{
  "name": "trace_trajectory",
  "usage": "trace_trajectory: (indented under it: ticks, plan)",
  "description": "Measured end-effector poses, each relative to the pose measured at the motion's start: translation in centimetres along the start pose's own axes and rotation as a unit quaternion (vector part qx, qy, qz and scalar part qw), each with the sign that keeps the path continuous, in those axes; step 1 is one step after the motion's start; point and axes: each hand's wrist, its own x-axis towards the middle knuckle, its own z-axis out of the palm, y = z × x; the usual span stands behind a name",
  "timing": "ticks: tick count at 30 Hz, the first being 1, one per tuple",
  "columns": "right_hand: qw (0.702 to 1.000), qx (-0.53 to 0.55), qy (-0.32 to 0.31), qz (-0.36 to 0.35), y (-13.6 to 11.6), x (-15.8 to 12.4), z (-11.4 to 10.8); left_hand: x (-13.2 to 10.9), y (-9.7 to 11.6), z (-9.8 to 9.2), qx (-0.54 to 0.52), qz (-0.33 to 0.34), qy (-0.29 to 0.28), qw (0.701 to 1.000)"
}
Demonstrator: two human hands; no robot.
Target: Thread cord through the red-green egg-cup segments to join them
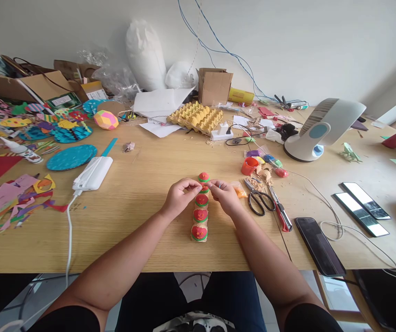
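A strip of egg-carton cups (200, 215) painted red with green rims lies lengthwise on the wooden table (142, 216), running away from me. My left hand (180, 196) and my right hand (224, 195) meet over its far part, just behind the last red cup (203, 177). Both hands are closed in a pinch, fingertips nearly touching each other. What they pinch is too small to make out. Black scissors (259, 199) and a red utility knife (282, 214) lie just right of my right hand.
A white power bank (93, 173) with its cable lies to the left, near coloured paper scraps (11, 198). A yellow egg tray (196, 117), cardboard boxes and a white fan (318, 131) stand farther back. A black phone (319, 245) and two mirrors lie at the right.
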Motion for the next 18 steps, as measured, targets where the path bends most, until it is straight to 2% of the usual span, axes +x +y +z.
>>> trace_trajectory:
  ticks: [9,15,18]
  plan:
    - [1.000,0.008,-0.006,-0.029,-0.3,-0.2,0.3,0.0,0.0,0.1,-0.013,-0.015,-0.010,1.000]
    - [0.997,-0.020,0.076,-0.025,0.4,0.7,-0.6,0.4,-1.3,-0.1,0.040,-0.027,0.007,0.999]
    - [0.995,-0.025,0.099,-0.017,0.7,1.2,-1.2,0.7,-1.9,-0.1,0.088,-0.008,-0.016,0.996]
